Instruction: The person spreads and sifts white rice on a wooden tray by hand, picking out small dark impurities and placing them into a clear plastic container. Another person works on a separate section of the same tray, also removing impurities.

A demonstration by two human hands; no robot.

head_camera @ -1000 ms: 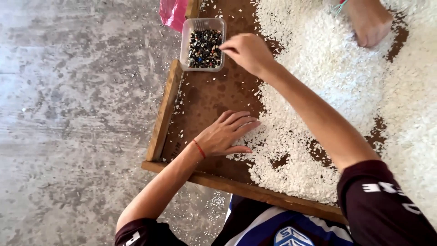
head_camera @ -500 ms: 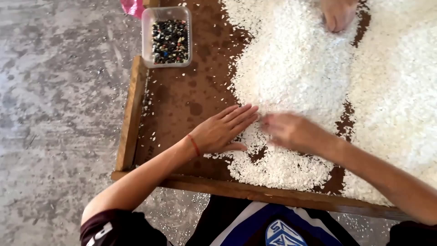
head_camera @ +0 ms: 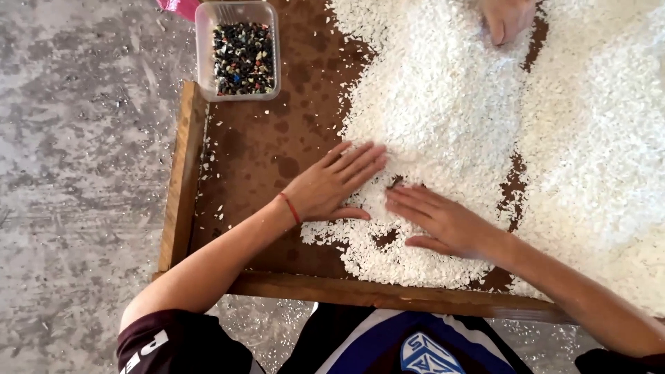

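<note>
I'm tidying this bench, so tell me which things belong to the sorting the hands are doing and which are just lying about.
In use:
left hand and right hand, flat on the white grain heap
brown wooden tray
clear plastic tub of dark bits

Lying about:
pink object
another person's hand

Tray: brown wooden sorting tray (head_camera: 181,173), matt, stained and blotchy, with a smooth plank rim.
Grains: white matt rice-like grains (head_camera: 450,104).
Tub: clear glossy plastic tub (head_camera: 205,48).
Floor: rough grey concrete floor (head_camera: 76,173).
</note>
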